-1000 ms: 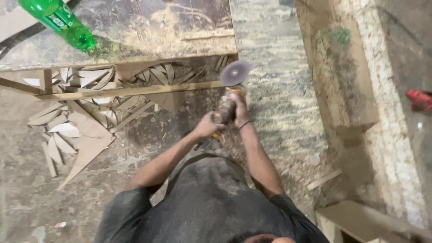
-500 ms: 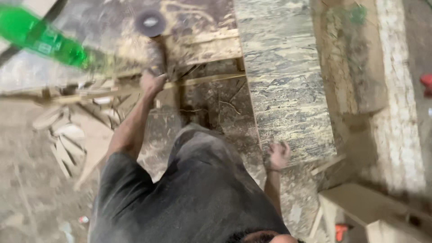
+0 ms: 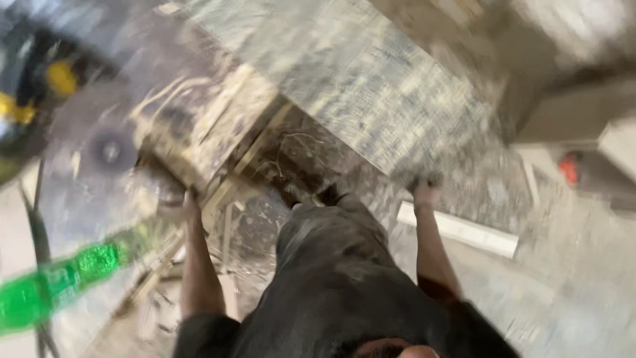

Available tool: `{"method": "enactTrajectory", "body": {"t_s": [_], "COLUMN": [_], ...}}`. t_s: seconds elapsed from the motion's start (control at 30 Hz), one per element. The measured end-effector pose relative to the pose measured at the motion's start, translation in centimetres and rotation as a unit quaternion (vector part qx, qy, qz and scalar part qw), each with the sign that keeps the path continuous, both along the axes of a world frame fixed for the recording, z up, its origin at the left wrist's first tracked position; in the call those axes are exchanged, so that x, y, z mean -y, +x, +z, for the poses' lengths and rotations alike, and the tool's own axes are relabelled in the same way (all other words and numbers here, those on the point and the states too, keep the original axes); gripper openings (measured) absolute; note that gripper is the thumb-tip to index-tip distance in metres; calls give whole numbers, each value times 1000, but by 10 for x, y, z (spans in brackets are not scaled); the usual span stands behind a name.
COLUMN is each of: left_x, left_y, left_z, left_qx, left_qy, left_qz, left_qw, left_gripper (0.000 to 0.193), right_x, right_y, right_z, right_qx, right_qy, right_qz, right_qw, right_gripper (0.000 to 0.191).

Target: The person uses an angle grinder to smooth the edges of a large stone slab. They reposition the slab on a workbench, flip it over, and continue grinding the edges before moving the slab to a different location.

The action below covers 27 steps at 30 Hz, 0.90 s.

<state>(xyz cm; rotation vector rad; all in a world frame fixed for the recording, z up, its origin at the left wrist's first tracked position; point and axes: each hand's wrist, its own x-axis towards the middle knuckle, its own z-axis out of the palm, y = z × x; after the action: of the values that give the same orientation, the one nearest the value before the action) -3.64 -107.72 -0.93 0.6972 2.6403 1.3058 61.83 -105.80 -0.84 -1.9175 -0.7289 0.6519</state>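
Fingers of the right hand (image 3: 424, 191) now grip the stone slab's (image 3: 371, 86) edge; left hand (image 3: 187, 202) blurred, grip unclear.

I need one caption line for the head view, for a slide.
Blurred view down: left hand by a grinder disc, right hand at a stone slab's edge.

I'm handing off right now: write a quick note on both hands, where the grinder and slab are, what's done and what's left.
The picture is motion-blurred, so details are rough.
Left hand: stretched toward the angle grinder, which lies on the dusty worktop; whether it grips it cannot be told.
Right hand: at the near edge of the stone slab, fingers apparently on it.
A green bottle shows at lower left, an orange tool on the floor at right.
Done: no finished cut is readable in this blur.
Left: confirm the grinder grip and slab hold before anything else.
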Motion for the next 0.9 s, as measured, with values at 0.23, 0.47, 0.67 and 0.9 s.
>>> {"method": "enactTrajectory", "body": {"t_s": [0.23,0.47,0.67,0.9], "left_x": [21,20,28,1], "left_y": [35,192,459,617], "left_z": [-2,-3,-1,15], "left_qx": [-217,-356,-203,-235], "left_qy": [-208,45,29,-43], "left_qz": [15,-204,-616,-692], "left_qw": [954,911,761,681], "left_gripper": [110,77,71,58], "right_x": [23,-17,-6,68], "right_y": [26,85,129,239], "right_z": [-28,-15,-14,-25], "right_qx": [64,-18,-38,-111], "right_qy": [-50,-50,-234,-62], "right_qz": [2,28,230,347], "right_qw": [997,998,944,929], "right_gripper": [72,72,95,70]}}
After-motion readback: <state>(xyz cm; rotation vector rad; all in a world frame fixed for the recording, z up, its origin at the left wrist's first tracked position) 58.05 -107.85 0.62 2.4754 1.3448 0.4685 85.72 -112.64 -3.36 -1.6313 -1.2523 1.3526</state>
